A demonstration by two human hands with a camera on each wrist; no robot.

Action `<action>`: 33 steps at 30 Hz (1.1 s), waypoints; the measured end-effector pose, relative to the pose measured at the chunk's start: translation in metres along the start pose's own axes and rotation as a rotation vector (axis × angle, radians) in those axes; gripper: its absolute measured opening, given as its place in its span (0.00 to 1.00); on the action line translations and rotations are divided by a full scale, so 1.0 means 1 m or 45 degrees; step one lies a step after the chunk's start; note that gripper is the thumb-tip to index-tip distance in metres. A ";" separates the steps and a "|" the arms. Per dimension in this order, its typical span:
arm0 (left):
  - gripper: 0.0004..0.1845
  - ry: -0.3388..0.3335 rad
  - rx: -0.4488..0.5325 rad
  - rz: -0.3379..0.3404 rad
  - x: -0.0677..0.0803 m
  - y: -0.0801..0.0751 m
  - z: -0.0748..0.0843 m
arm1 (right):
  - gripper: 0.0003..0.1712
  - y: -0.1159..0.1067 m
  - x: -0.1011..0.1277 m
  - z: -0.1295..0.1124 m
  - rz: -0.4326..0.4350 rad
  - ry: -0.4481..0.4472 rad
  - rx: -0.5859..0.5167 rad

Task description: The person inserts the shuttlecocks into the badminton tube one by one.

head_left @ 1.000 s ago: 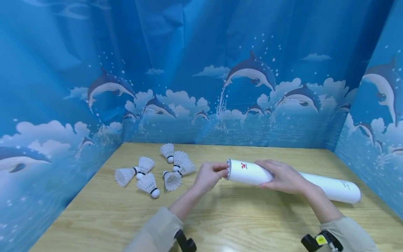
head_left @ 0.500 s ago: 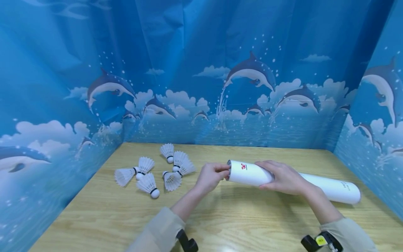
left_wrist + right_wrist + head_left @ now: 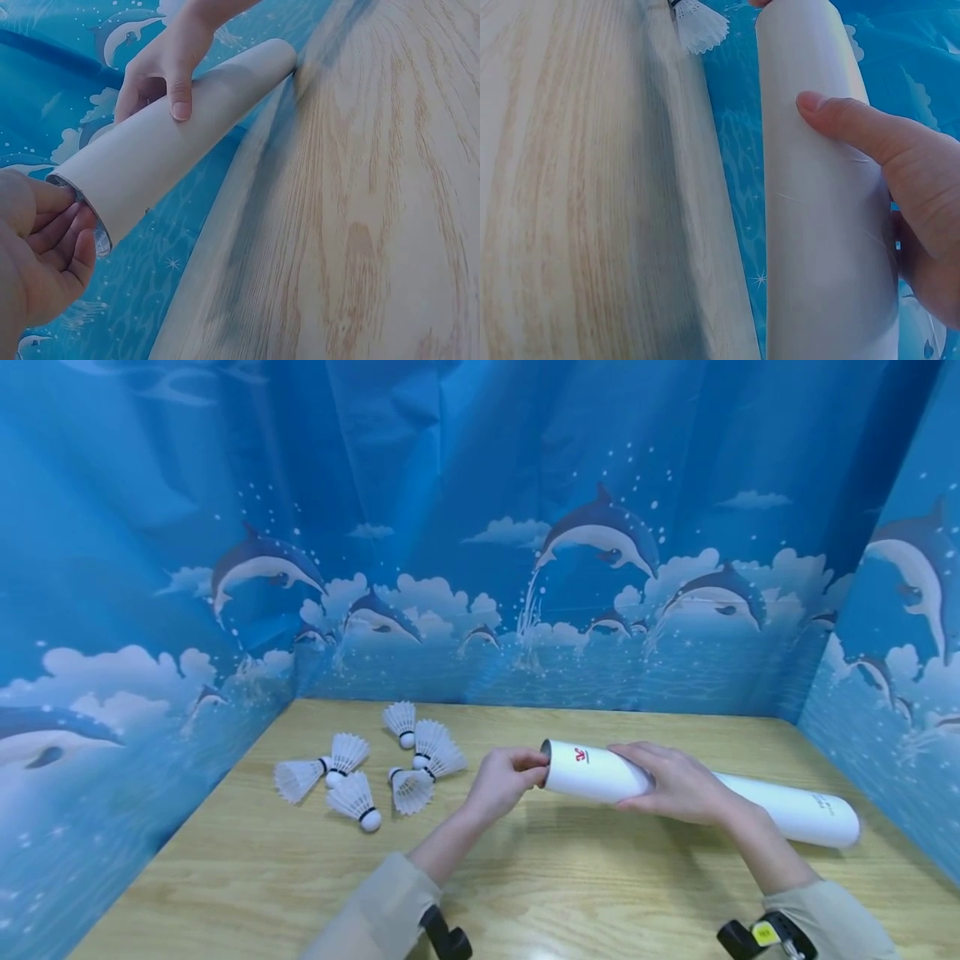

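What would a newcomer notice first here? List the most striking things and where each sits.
First, the long white tube lying across the right half of the wooden table, gripped near its middle by the right hand while the left hand has its fingers at the open end. Next, the loose cluster of white shuttlecocks on the table's left. Behind everything hangs a blue dolphin-print backdrop.
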State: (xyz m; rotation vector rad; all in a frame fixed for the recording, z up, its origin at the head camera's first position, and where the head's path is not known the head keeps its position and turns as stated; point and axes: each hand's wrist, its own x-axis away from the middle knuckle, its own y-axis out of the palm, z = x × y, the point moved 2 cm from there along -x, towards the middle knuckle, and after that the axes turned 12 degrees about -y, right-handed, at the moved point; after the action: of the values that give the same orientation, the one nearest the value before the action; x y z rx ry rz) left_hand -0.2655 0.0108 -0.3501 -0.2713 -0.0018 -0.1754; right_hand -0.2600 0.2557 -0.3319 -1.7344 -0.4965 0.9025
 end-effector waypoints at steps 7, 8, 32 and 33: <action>0.07 -0.018 0.057 -0.005 0.001 -0.005 -0.003 | 0.44 -0.001 -0.001 -0.001 0.000 0.019 -0.028; 0.07 -0.021 0.059 -0.003 0.002 -0.006 -0.003 | 0.44 0.000 -0.001 -0.001 0.000 0.017 -0.027; 0.10 -0.015 -0.045 0.101 0.016 -0.079 -0.022 | 0.42 -0.001 -0.002 0.001 0.007 -0.002 -0.007; 0.10 -0.022 -0.047 0.118 0.017 -0.083 -0.024 | 0.42 -0.001 -0.002 0.001 0.008 -0.002 -0.007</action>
State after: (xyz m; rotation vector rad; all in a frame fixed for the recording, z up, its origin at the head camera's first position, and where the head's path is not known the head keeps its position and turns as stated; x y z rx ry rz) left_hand -0.2633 -0.0775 -0.3501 -0.3091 -0.0029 -0.0809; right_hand -0.2618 0.2556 -0.3308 -1.7411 -0.4949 0.9078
